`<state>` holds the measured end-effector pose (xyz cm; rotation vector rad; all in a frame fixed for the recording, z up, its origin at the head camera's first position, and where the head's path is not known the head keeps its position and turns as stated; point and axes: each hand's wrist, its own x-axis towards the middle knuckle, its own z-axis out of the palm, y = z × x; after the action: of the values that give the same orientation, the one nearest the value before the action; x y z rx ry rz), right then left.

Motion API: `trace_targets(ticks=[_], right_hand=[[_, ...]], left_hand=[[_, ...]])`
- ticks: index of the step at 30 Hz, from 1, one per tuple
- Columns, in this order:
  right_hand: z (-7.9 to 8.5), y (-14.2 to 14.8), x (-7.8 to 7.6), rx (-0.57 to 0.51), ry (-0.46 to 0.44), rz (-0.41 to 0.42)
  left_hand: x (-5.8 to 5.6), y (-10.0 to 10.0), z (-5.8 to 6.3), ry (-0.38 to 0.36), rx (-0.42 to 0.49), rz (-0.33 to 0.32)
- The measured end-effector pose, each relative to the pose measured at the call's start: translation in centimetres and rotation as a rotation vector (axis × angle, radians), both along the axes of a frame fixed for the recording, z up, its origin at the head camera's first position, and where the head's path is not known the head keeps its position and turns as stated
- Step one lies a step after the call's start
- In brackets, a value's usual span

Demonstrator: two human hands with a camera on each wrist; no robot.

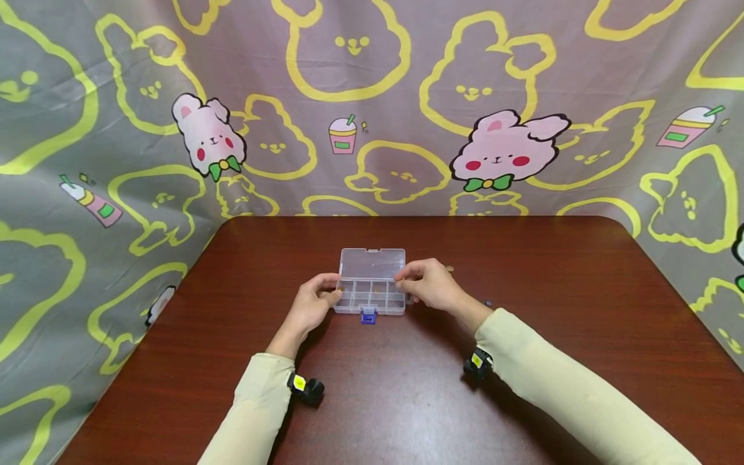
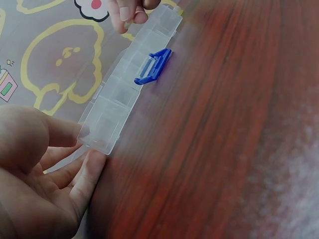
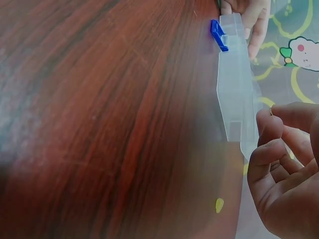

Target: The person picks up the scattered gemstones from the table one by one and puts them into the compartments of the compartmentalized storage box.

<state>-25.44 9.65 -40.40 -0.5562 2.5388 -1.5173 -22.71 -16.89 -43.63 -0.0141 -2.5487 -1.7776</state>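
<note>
A clear plastic compartment box [image 1: 371,310] stands on the table with its lid [image 1: 372,263] raised at the back. On its front, the blue latch [image 1: 369,316] hangs loose. My left hand [image 1: 310,305] grips the box's left end between thumb and fingers, as the left wrist view shows up close. Over the right end is my right hand [image 1: 431,284], thumb and index finger pinched together. A tiny yellowish edge shows between those fingertips in the right wrist view; its kind is hidden. Small yellowish bits [image 1: 341,290] lie in a back left compartment.
A small yellow piece [image 3: 219,205] lies on the brown wooden table [image 1: 372,400] near the box's right end. Farther right in the head view are a tan bit [image 1: 450,268] and a small blue thing [image 1: 488,303]. A patterned curtain [image 1: 383,116] encloses the back and sides.
</note>
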Motion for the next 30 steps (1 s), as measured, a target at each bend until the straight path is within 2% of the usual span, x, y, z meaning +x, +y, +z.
trace_targets(ticks=[16, 30], right_hand=[[0.1, 0.1, 0.0, 0.006, -0.036, -0.01], [-0.5, 2.7, 1.0, 0.011, -0.071, -0.052]], left_hand=[[-0.1, 0.2, 0.3, -0.013, 0.016, 0.001], [0.0, 0.0, 0.1, -0.02, 0.021, 0.0]])
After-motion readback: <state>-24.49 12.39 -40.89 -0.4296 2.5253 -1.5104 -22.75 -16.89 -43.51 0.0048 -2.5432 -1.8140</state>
